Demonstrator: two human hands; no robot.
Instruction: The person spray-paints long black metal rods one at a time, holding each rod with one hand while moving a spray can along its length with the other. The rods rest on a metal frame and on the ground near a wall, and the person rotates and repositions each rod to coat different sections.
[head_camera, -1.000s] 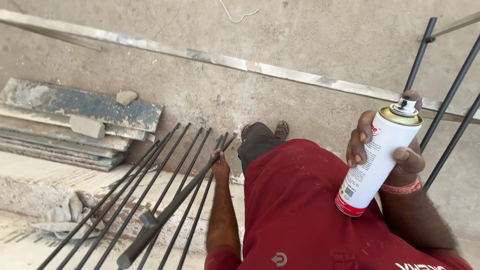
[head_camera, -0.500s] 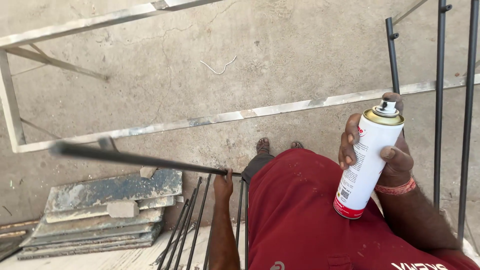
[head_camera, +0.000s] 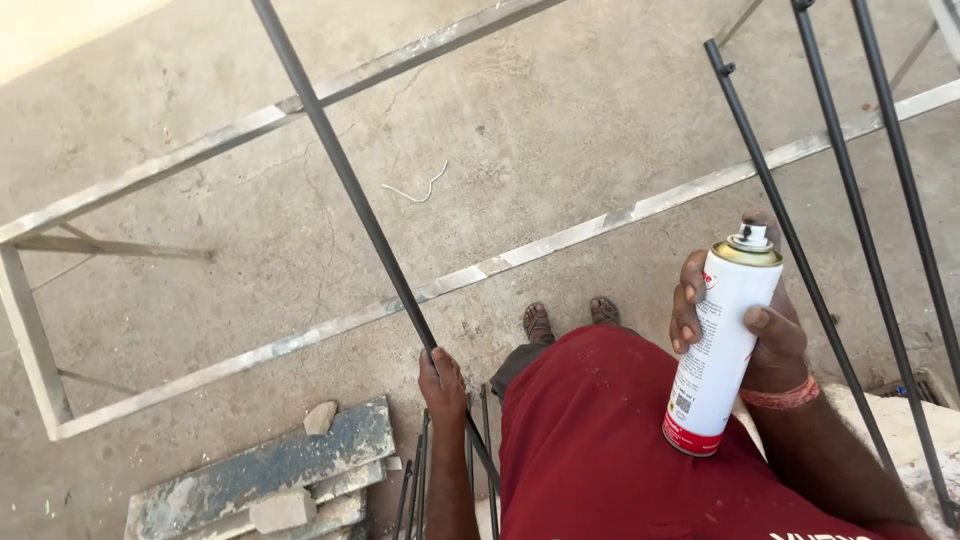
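My left hand (head_camera: 441, 383) is closed around a long dark metal rod (head_camera: 345, 185), which rises steeply from my hip up to the top edge of the head view. A white spray can (head_camera: 722, 345) with a gold shoulder and red base stands upright in my right hand (head_camera: 762, 325), in front of my red shirt. More dark rods (head_camera: 415, 480) lie bundled below my left hand. My sandalled feet (head_camera: 570, 318) stand on the concrete floor.
A long grey metal frame (head_camera: 300, 335) lies flat on the concrete ahead. Three dark rods (head_camera: 860, 200) lean at the right. Stacked stone slabs (head_camera: 265, 478) with loose chunks sit at the lower left. A scrap of white wire (head_camera: 415, 190) lies on the floor.
My left hand has swung the dark rod up from nearly level to steeply raised. The view has tilted further toward the floor ahead. The spray can stays upright in my right hand.
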